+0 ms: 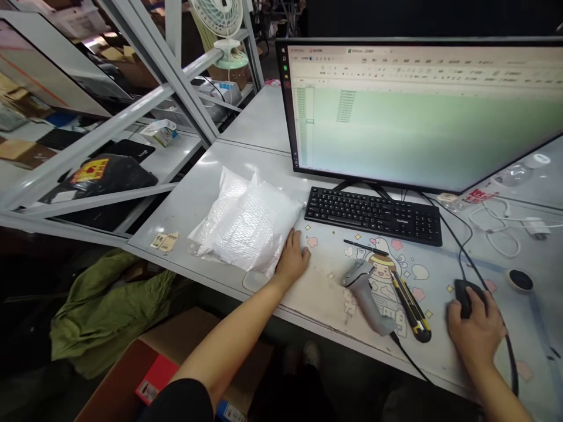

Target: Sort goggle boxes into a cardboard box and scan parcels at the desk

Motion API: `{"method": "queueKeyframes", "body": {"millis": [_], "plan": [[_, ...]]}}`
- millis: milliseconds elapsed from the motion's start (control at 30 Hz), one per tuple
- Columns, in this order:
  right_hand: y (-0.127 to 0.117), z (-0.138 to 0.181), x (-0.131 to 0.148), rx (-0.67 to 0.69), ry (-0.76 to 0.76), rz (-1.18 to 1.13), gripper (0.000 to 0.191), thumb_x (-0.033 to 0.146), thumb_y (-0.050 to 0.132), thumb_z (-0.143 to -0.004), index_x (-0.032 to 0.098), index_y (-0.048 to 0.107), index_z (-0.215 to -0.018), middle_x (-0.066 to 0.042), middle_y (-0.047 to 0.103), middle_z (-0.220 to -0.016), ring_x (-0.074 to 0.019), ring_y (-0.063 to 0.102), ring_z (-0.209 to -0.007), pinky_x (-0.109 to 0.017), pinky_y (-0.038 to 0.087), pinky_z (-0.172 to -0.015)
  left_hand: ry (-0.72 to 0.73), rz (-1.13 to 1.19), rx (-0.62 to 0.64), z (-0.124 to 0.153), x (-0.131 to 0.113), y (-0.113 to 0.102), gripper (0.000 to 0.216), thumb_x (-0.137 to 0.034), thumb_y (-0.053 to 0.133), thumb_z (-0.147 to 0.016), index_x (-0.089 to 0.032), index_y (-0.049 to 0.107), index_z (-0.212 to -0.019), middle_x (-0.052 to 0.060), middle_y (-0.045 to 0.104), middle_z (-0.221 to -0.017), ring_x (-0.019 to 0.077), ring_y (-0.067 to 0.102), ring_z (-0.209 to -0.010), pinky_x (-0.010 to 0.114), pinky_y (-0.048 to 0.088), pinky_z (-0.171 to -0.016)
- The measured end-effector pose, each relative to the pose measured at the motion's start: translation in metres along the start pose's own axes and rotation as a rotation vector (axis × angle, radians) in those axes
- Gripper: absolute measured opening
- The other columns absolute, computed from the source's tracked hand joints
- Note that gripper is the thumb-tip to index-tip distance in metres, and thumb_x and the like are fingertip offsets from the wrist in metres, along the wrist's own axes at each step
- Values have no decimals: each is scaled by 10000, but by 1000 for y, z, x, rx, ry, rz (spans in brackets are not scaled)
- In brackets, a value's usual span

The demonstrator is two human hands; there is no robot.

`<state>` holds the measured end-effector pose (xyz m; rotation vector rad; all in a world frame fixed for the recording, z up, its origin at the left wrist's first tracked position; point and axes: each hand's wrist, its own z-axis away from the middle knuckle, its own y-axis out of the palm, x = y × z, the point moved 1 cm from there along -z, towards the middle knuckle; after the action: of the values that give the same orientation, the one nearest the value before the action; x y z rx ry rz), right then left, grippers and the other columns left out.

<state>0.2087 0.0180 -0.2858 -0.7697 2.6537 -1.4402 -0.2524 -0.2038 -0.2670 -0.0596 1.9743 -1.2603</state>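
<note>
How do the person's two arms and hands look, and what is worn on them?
Both forearms are bare. The left hand and right hand wear no gloves, rings or watch that can be seen. A short black sleeve covers the left upper arm.

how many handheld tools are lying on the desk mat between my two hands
2. A grey handheld barcode scanner lies left of a yellow-and-black utility knife. A thin black pen also lies above them, near the black keyboard.

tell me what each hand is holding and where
Right hand grips the black mouse over its back. Left hand only rests against the bubble-wrap parcel's edge.
</note>
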Motion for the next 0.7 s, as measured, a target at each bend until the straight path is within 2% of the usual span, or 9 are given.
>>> {"method": "queueKeyframes", "body": {"millis": [167, 333, 700], "plan": [[2, 1, -4, 33, -1, 6, 577, 380, 599, -941, 102, 674, -1441, -250, 560, -1555, -453, 629, -1268, -623, 491, -1025, 99, 68, -43, -34, -11, 12, 628, -203, 566, -976, -89, 410, -1574, 253, 411, -1668, 353, 416, -1582, 543, 366, -1327], [3, 2, -5, 50, 6, -3, 574, 360, 601, -943, 101, 661, -1451, -257, 546, -1555, -461, 610, -1283, -647, 476, -1042, 49, 30, -50, -61, -16, 24, 702, -264, 614, -982, -92, 382, -1622, 248, 334, -1734, 390, 364, -1609, 571, 337, -1328], [0, 2, -2, 33, 37, -4, 585, 413, 593, -963, 106, 679, -1453, -238, 575, -1560, -478, 619, -1340, -664, 500, -1052, -17, -120, -29, -63, -25, 27, 684, -305, 586, -1010, -138, 422, -1652, 201, 373, -1743, 381, 398, -1590, 565, 333, -1321]]}}
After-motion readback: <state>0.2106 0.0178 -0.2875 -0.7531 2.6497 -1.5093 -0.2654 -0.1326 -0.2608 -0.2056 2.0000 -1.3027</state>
